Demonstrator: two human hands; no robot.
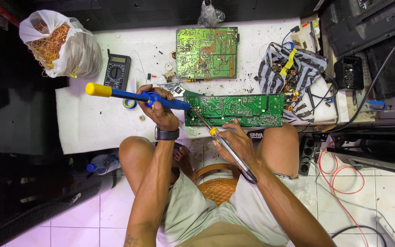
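A: What's in the hands?

B: Left hand (161, 110) is closed round a blue desoldering pump w/ yellow plunger (133, 95), tip at the left end of a long green circuit board (234, 110). Right hand (236, 142) grips a soldering iron (229, 148) pencil-style, tip angled up onto the board's solder side.

A: Where's the board?

B: At the white bench's (92, 123) near edge, just above the knees, prob. for close reach. A 2nd green board (206, 52) lies behind it, black multimeter (116, 71) to the left.
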